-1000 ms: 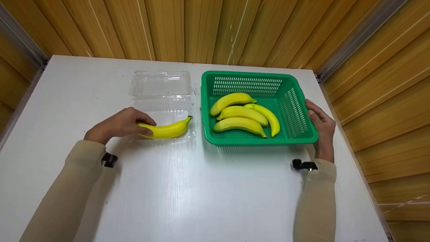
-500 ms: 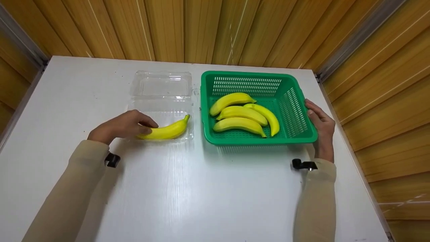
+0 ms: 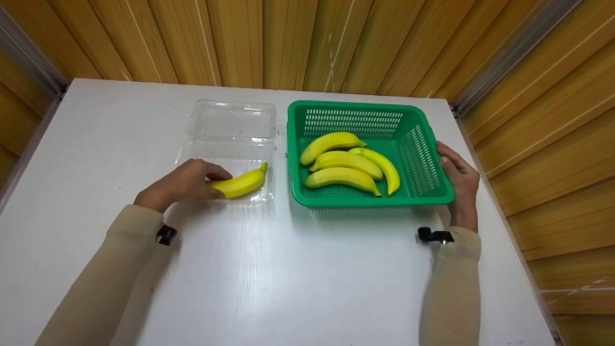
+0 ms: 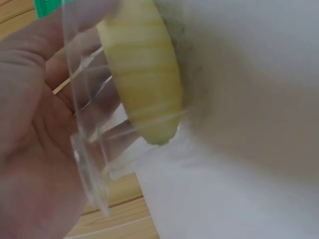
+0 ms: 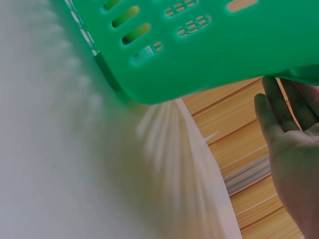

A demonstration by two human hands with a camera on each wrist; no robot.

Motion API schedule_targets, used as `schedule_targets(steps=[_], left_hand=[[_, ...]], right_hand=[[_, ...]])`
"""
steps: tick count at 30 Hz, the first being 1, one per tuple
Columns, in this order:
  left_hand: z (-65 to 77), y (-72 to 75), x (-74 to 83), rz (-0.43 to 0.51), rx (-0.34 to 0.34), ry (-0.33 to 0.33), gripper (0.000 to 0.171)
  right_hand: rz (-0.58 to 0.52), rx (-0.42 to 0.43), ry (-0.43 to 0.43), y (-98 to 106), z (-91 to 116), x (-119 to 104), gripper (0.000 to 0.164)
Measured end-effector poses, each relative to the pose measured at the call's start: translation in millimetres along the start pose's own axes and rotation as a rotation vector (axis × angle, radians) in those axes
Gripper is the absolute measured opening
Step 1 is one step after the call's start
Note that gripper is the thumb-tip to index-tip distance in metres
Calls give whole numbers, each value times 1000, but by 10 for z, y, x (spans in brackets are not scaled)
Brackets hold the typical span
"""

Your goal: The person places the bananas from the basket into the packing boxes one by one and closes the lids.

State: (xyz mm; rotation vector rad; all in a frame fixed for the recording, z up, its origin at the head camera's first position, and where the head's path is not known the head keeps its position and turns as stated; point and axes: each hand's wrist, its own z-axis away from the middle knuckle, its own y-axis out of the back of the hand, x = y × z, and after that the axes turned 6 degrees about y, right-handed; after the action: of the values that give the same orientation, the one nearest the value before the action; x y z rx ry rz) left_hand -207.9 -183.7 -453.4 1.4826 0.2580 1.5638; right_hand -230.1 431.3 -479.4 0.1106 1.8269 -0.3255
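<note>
- The left hand [image 3: 180,185] pinches a banana [image 3: 242,184] near its left end, thumb on the near side.
- The banana lies in the base of the open clear box [image 3: 234,121].
- The fingers hide that end in the head view; the left wrist view cuts off the stem.
- The right hand [image 3: 462,180] rests nearly straight fingers against the green basket [image 3: 372,202], some fingertips hidden.

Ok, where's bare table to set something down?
The table is bare between the sleeves and left of the clear container. Crowded: the container, where the left hand grips a banana, and the green basket close beside it, holding four bananas.
</note>
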Motion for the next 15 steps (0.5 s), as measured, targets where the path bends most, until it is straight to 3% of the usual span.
schedule_targets(steps=[15], left_hand=[[44, 125, 45, -14, -97, 6, 34]], right_hand=[[-49, 6, 23, -25, -10, 9, 37]])
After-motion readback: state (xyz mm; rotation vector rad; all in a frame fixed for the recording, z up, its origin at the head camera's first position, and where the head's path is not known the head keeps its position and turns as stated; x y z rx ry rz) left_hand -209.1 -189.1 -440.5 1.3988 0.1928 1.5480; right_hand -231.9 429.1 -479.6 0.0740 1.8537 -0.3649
